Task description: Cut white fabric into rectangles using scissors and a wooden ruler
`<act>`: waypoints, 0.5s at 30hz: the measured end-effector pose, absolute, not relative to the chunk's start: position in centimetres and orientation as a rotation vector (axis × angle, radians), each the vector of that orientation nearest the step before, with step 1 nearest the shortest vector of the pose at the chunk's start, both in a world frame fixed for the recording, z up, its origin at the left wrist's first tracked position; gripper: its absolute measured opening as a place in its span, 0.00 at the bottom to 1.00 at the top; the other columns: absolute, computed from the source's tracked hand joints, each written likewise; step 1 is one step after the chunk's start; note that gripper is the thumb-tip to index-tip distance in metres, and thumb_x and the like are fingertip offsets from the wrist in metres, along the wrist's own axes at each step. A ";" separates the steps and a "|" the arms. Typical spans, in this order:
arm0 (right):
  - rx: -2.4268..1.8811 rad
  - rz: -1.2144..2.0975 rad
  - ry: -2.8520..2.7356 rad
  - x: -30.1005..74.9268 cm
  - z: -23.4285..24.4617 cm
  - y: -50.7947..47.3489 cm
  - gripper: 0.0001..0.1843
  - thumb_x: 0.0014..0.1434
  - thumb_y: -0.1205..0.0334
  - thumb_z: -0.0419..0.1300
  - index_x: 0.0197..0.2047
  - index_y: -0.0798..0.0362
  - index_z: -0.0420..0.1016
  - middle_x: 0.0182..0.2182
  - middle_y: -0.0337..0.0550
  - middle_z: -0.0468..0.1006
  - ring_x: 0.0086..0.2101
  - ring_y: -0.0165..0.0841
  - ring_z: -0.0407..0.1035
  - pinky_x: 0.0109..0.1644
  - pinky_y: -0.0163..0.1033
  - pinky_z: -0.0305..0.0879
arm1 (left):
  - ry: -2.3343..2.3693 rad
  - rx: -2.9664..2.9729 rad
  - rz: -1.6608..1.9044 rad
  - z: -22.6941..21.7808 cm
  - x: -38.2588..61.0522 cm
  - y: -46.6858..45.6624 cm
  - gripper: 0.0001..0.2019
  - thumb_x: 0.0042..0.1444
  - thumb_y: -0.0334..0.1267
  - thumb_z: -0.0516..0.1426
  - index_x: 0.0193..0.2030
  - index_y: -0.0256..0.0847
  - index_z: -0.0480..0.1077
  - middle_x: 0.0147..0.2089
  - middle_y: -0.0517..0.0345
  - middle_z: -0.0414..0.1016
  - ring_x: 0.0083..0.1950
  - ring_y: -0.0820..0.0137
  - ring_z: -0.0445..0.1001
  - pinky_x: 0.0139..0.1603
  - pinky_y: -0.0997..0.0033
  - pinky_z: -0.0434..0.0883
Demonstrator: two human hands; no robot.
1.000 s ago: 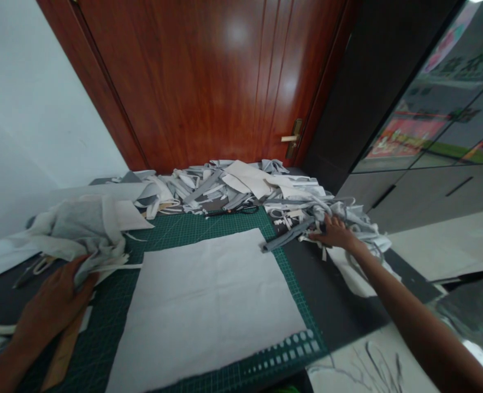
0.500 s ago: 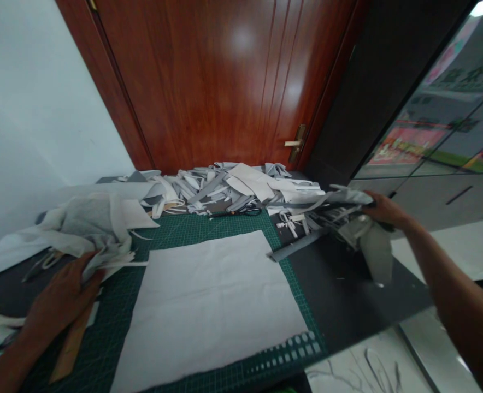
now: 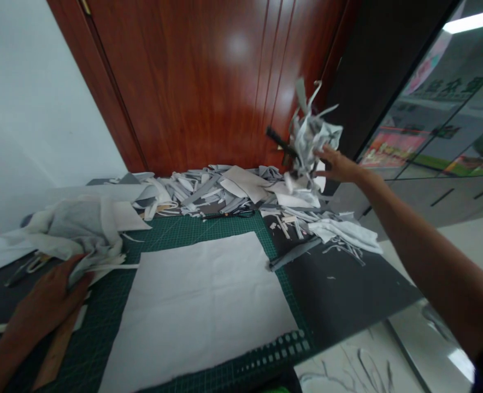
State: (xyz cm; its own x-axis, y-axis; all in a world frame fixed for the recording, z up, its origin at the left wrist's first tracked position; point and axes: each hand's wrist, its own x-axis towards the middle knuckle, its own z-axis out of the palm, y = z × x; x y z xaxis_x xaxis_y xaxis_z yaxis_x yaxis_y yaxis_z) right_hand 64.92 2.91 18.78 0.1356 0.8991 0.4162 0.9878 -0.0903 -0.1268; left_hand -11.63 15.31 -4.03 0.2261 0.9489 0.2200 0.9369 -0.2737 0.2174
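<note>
At the left of the table, my left hand is closed on a corner of a crumpled grey cloth. A wooden ruler lies under that hand. My right hand is raised at the far right with its fingers spread. A loose bunch of white and grey fabric scraps is in the air at the fingertips, blurred, with a dark strip sticking out leftward. Between the hands a white fabric sheet lies flat on a green cutting mat.
A long heap of fabric offcuts runs along the back by the wooden door. Black-handled scissors lie before it. More white scraps and a grey strip rest on the dark table at right.
My right hand has lifted the bunch of scraps from the table's right side, up and leftward toward the back heap; its fingers have spread. My left hand stays on the grey cloth.
</note>
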 end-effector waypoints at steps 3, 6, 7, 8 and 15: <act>-2.270 0.081 -2.048 64.2 12.3 2.1 0.48 0.52 0.50 0.74 0.74 0.53 0.68 0.78 0.55 0.56 0.75 0.52 0.53 0.75 0.56 0.56 | 1.857 2.391 0.509 -3.9 -11.4 14.8 0.44 0.62 0.61 0.44 0.73 0.27 0.62 0.70 0.28 0.70 0.71 0.39 0.70 0.74 0.40 0.65; -2.311 0.356 -2.219 63.3 6.3 -0.4 0.57 0.42 0.48 0.79 0.73 0.52 0.70 0.78 0.61 0.56 0.75 0.61 0.50 0.75 0.60 0.55 | 1.840 2.368 0.578 -4.0 -11.6 14.6 0.43 0.60 0.62 0.46 0.75 0.35 0.62 0.71 0.30 0.69 0.73 0.40 0.68 0.74 0.43 0.65; -2.301 0.404 -2.259 62.9 4.6 -1.3 0.59 0.38 0.47 0.80 0.73 0.51 0.71 0.77 0.61 0.58 0.75 0.63 0.51 0.75 0.61 0.56 | 1.835 2.365 0.590 -4.1 -11.7 14.7 0.43 0.59 0.62 0.47 0.75 0.37 0.62 0.71 0.30 0.70 0.73 0.41 0.68 0.74 0.43 0.65; -2.293 0.438 -2.289 62.5 3.1 -2.2 0.61 0.35 0.47 0.82 0.72 0.52 0.72 0.76 0.63 0.60 0.74 0.64 0.53 0.74 0.62 0.57 | 1.833 2.364 0.587 -4.2 -11.8 14.8 0.43 0.59 0.63 0.47 0.75 0.37 0.62 0.71 0.30 0.70 0.73 0.40 0.68 0.74 0.42 0.65; -2.052 0.281 -2.410 61.4 -0.8 -3.7 0.17 0.64 0.56 0.63 0.54 0.51 0.83 0.56 0.55 0.82 0.59 0.49 0.74 0.67 0.54 0.66 | 1.912 2.363 0.455 -4.3 -11.9 15.5 0.45 0.65 0.62 0.40 0.74 0.26 0.60 0.70 0.29 0.69 0.71 0.39 0.69 0.73 0.40 0.66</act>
